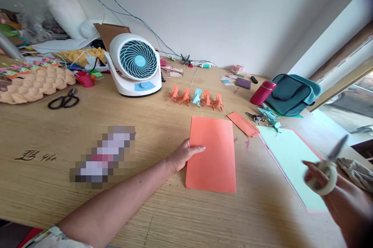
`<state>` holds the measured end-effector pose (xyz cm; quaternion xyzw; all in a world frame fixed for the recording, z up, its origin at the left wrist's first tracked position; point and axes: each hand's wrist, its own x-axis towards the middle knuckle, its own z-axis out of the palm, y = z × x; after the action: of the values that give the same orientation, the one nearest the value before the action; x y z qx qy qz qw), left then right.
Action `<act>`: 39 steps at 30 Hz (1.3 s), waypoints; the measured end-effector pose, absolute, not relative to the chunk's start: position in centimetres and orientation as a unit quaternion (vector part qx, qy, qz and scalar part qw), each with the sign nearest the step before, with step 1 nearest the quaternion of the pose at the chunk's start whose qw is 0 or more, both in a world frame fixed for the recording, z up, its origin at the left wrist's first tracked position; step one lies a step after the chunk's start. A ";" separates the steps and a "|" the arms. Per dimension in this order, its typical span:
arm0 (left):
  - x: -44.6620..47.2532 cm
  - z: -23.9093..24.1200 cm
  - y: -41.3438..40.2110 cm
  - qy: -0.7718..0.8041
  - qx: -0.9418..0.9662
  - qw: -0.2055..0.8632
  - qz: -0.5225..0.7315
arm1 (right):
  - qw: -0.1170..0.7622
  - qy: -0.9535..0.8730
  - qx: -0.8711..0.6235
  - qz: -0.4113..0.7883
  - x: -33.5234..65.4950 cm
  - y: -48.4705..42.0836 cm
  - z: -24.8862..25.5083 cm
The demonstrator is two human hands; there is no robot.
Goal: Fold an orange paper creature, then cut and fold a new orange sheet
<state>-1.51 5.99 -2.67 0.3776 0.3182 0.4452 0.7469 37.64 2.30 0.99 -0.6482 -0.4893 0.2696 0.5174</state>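
Note:
My left hand (184,154) pinches the left edge of an orange sheet of paper (214,158), thumb on top and fingers behind. At the right, my right hand (344,197) is closed around white-handled scissors (337,149), somewhat blurred, with the blades pointing up and away. Beneath the scissors lies a pale green sheet (288,158) over a pink one. A folded orange strip of paper (242,123) rests beyond the sheet. Behind it stand several orange paper figures (206,98) in a row, with one light blue figure (196,97) among them.
A white fan (136,65) stands at the back left, near black scissors (64,101) and an egg tray (37,81). A pink bottle (263,92), a teal bag (293,94), keys (255,117) and blue paper figures (269,116) are at the right. A pixelated patch covers something left.

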 end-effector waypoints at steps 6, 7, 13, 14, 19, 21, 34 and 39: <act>-1.5 -2.3 5.8 0.327 0.368 0.747 0.447 | 0.412 -0.567 -0.562 0.439 26.8 7.6 0.3; -1.5 -2.3 5.8 0.328 0.373 0.744 0.446 | 0.397 -0.580 -0.536 0.467 25.5 7.9 0.0; -1.4 -2.1 5.5 0.353 0.427 0.717 0.424 | 0.457 -0.492 -0.518 0.530 22.0 6.9 -2.5; -1.3 -2.0 5.5 0.362 0.435 0.708 0.423 | 0.459 -0.488 -0.520 0.530 22.0 6.7 -2.7; -1.1 -2.0 5.3 0.381 0.463 0.681 0.421 | 0.456 -0.508 -0.529 0.504 22.2 5.9 -2.9; -1.1 -2.1 5.4 0.383 0.473 0.674 0.418 | 0.459 -0.513 -0.530 0.496 22.2 5.8 -3.1; -1.4 -3.2 6.0 0.453 0.508 0.590 0.434 | 0.465 -0.534 -0.533 0.463 22.2 5.7 -4.3; -1.3 -3.3 5.8 0.450 0.527 0.575 0.435 | 0.467 -0.542 -0.527 0.459 22.2 5.8 -4.4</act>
<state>-1.29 5.83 -3.27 0.5272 0.4496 0.4345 0.5755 22.24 5.82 -4.43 -0.5271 -0.5417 0.4586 0.4673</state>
